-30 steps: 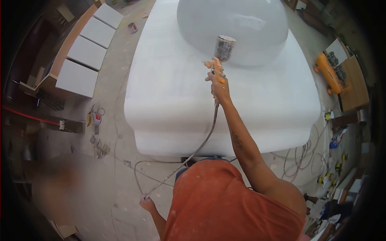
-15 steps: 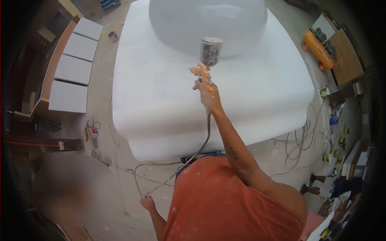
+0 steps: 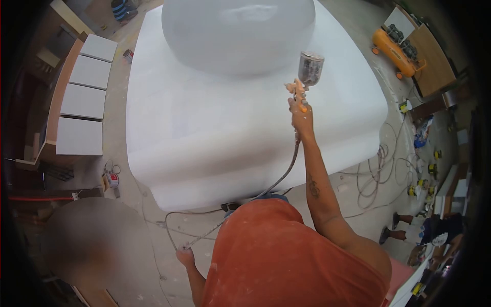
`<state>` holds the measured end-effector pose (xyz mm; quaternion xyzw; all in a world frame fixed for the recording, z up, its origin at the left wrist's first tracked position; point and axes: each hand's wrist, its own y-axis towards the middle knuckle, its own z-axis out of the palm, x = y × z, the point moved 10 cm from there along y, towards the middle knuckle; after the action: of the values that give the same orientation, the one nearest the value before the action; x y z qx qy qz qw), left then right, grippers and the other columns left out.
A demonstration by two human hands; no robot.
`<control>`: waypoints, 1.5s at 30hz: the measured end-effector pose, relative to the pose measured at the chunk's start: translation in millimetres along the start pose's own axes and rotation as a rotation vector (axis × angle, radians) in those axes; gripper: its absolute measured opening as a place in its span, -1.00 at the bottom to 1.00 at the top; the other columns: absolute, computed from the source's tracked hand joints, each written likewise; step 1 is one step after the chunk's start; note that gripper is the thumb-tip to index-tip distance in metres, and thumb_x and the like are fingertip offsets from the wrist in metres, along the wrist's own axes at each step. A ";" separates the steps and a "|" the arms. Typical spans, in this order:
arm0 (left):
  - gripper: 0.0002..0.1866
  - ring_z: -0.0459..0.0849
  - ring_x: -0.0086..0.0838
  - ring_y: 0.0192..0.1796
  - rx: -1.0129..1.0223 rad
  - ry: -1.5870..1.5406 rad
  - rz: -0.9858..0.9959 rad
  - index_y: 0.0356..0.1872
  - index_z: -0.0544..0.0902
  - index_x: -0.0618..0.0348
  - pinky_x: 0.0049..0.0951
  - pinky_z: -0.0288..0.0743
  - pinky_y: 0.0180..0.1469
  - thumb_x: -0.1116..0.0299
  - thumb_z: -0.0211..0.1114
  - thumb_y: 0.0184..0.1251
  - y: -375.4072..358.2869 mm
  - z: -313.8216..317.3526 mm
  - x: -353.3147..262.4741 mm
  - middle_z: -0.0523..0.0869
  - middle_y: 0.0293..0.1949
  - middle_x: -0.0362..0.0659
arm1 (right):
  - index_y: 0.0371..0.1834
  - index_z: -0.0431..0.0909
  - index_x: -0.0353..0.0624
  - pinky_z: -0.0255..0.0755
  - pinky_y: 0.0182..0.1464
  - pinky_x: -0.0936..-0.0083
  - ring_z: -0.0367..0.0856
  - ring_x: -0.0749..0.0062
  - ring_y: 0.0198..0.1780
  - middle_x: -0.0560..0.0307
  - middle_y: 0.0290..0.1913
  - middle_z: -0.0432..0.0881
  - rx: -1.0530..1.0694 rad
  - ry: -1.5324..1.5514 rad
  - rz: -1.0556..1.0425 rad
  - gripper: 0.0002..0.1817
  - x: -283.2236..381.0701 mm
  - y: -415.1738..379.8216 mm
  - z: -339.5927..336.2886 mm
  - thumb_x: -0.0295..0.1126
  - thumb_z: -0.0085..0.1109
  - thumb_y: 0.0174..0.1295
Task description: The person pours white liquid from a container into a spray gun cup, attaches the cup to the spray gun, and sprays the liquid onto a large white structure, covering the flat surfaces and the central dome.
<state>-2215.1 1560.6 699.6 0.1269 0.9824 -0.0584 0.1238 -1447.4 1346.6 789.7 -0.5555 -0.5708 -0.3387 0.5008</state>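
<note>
While my right hand (image 3: 303, 116) grips the orange spray gun (image 3: 298, 93) – fingers wrapped around its handle, thumb detail too small to tell – the gun is out over the right part of a large white form (image 3: 204, 120), metal cup (image 3: 311, 69) at its far end. Grey dome (image 3: 235, 43) sits on the form, left of the cup. Hose (image 3: 293, 161) drops from the handle, curves back past the red shirt (image 3: 266, 245), and reaches my left hand (image 3: 185, 254), low and left, fingers closed around it. Left side: row of white panels (image 3: 79, 135), a can (image 3: 111, 179) on the floor near them. Right side: orange compressor (image 3: 395, 51) beside a brown board (image 3: 433, 64), looped hoses (image 3: 376, 176) on the floor. One person (image 3: 434, 230) at lower right, another (image 3: 123, 10) at top left; lower-left patch is blurred, can't tell what's there.
</note>
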 end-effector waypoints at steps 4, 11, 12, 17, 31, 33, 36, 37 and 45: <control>-0.58 0.46 0.15 -0.56 0.061 0.023 0.002 -0.62 0.52 0.29 0.03 0.26 -0.46 0.21 0.40 0.32 0.7 16.9 -30.0 0.50 -0.63 0.20 | -0.30 0.58 -0.25 0.24 -0.61 0.55 0.35 0.59 -0.64 0.22 -0.51 0.53 -0.093 0.002 -0.008 -0.62 -3.2 46.8 -67.6 -0.09 0.27 0.34; -0.57 0.49 0.16 -0.51 0.105 0.027 0.119 -0.63 0.51 0.27 0.02 0.28 -0.43 0.20 0.40 0.33 0.3 26.8 -84.5 0.52 -0.61 0.18 | -0.32 0.59 -0.19 0.15 -0.67 0.56 0.24 0.64 -0.74 0.35 -0.70 0.34 -0.141 -0.011 0.022 -0.62 25.4 116.6 -154.3 -0.04 0.26 0.34; -0.57 0.49 0.15 -0.51 0.138 0.013 0.110 -0.63 0.50 0.27 0.01 0.28 -0.43 0.21 0.40 0.34 0.3 28.8 -90.3 0.52 -0.61 0.17 | -0.33 0.61 -0.18 0.13 -0.68 0.56 0.23 0.64 -0.76 0.37 -0.73 0.31 -0.135 0.008 -0.002 -0.62 33.0 122.6 -160.0 -0.03 0.25 0.35; -0.57 0.48 0.13 -0.53 0.106 -0.030 0.136 -0.62 0.50 0.28 0.00 0.25 -0.45 0.21 0.40 0.34 -3.9 30.9 -104.5 0.50 -0.62 0.16 | -0.34 0.66 -0.20 0.10 -0.68 0.59 0.22 0.66 -0.76 0.39 -0.76 0.25 -0.192 0.079 -0.071 -0.61 44.7 143.8 -176.1 -0.04 0.24 0.35; -0.63 0.48 0.10 -0.53 -0.123 -0.060 -0.060 -0.58 0.51 0.33 -0.02 0.31 -0.41 0.28 0.38 0.32 -22.4 -5.6 -35.7 0.52 -0.60 0.17 | -0.44 0.42 0.01 0.07 -0.75 0.65 0.15 0.75 -0.79 0.47 -0.69 0.29 0.327 0.231 0.155 -0.70 13.5 -14.5 -20.8 -0.17 0.23 0.41; -0.63 0.51 0.10 -0.50 -0.153 0.004 0.003 -0.56 0.50 0.33 -0.01 0.33 -0.39 0.28 0.37 0.33 -21.2 -11.4 -32.9 0.56 -0.56 0.17 | -0.43 0.41 0.02 0.06 -0.71 0.67 0.15 0.77 -0.76 0.48 -0.65 0.31 0.402 0.184 0.155 -0.71 19.6 -38.7 10.0 -0.18 0.23 0.41; -0.66 0.59 0.16 -0.42 -0.172 0.023 -0.069 -0.53 0.56 0.34 0.03 0.36 -0.36 0.27 0.36 0.32 -21.6 -8.2 -13.6 0.60 -0.52 0.20 | -0.37 0.46 -0.01 0.06 -0.71 0.67 0.14 0.77 -0.76 0.46 -0.64 0.33 0.515 0.248 0.172 -0.74 37.6 -72.1 52.4 -0.17 0.21 0.43; -0.67 0.61 0.18 -0.39 -0.193 0.075 -0.081 -0.52 0.59 0.34 0.05 0.38 -0.35 0.27 0.35 0.31 -21.6 -8.3 -9.7 0.61 -0.50 0.21 | -0.32 0.49 -0.04 0.06 -0.71 0.66 0.13 0.76 -0.76 0.46 -0.66 0.31 0.568 0.272 0.132 -0.76 51.5 -83.3 64.4 -0.17 0.19 0.45; -0.72 0.65 0.14 -0.35 0.169 -0.045 0.025 -0.49 0.63 0.25 0.05 0.47 -0.28 0.22 0.40 0.18 -26.5 73.9 39.9 0.65 -0.47 0.12 | -0.15 0.56 -0.12 0.13 -0.70 0.67 0.12 0.77 -0.74 0.35 -0.52 0.48 0.601 0.169 0.094 -0.72 77.6 -142.3 96.3 -0.12 0.12 0.49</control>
<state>-2242.7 1533.7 620.4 0.1480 0.9693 -0.1424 0.1352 -1595.5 1438.4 861.6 -0.3784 -0.5753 -0.1763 0.7034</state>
